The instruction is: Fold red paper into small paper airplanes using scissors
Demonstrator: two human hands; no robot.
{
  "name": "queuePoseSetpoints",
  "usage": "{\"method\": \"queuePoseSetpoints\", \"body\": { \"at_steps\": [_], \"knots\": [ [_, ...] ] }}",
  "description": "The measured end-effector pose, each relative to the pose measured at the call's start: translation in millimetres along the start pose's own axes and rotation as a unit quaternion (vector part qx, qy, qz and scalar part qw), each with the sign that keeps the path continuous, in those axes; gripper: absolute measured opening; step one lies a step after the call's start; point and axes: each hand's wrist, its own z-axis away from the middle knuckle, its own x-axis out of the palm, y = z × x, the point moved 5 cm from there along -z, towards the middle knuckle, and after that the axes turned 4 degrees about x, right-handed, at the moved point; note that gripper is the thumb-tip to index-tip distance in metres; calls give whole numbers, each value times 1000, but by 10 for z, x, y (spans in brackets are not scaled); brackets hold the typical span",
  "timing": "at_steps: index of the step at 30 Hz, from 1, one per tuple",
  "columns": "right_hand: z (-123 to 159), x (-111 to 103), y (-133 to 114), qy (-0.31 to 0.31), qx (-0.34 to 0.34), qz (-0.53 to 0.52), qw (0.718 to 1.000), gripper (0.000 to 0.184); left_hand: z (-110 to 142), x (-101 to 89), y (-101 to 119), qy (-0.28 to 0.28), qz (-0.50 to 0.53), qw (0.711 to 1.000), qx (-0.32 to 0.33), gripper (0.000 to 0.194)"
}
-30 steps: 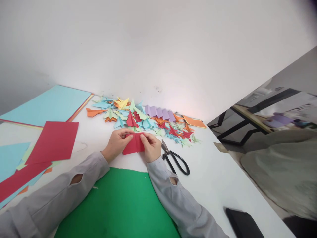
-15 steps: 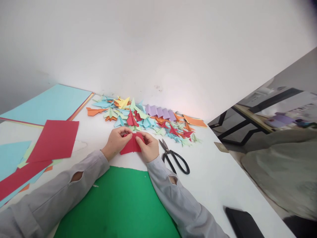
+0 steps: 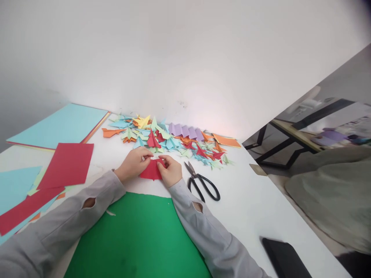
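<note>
A small piece of folded red paper [image 3: 151, 172] lies between my two hands above the white table, a small point showing at its lower edge. My left hand [image 3: 135, 163] pinches at its upper left, thumb and forefinger close together. On the other side, my right hand [image 3: 171, 171] has its thumb on the paper's right part and its fingers curled at the upper edge. Just beyond my fingertips is a heap of small folded paper planes, among them a red paper plane [image 3: 153, 139]. Black-handled scissors [image 3: 200, 180] rest open to the right of my right hand.
A green sheet [image 3: 136, 235] lies under my forearms. Red paper [image 3: 68, 164] and cut strips are at left, with a stack of large sheets [image 3: 62, 125] behind. Purple pleated paper [image 3: 186, 131] and orange paper [image 3: 227, 140] stand by the wall. A black flat object [image 3: 285, 256] is at front right.
My fingers have shifted along the red paper's upper edge, and its lower edge now shows a small central point. The whole view has moved slightly.
</note>
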Motion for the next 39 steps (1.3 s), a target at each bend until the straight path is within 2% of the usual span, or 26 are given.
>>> {"method": "queuePoseSetpoints", "body": {
  "at_steps": [3, 5, 10, 18, 27, 39],
  "knots": [
    [0, 14, -7, -7, -3, 23, 1000, 20, 6, -2, 35, -88, -101, 985, 105, 26],
    [0, 20, -1, -10, -5, 29, 1000, 21, 18, 9, 23, -129, -133, 970, 157, 30],
    [-1, 27, 22, -32, -37, 26, 998, 22, 37, 50, -29, -177, -169, 942, 232, 36],
    [10, 30, 36, -42, -74, 84, 993, 25, 79, 50, -23, -194, -225, 919, 259, 36],
    [28, 37, -22, -48, -83, 153, 984, 26, 93, 51, 64, -172, -275, 894, 310, 29],
    [45, 39, -35, -44, -99, 166, 980, 26, 91, 58, 69, -168, -273, 894, 312, 26]
  ]
}}
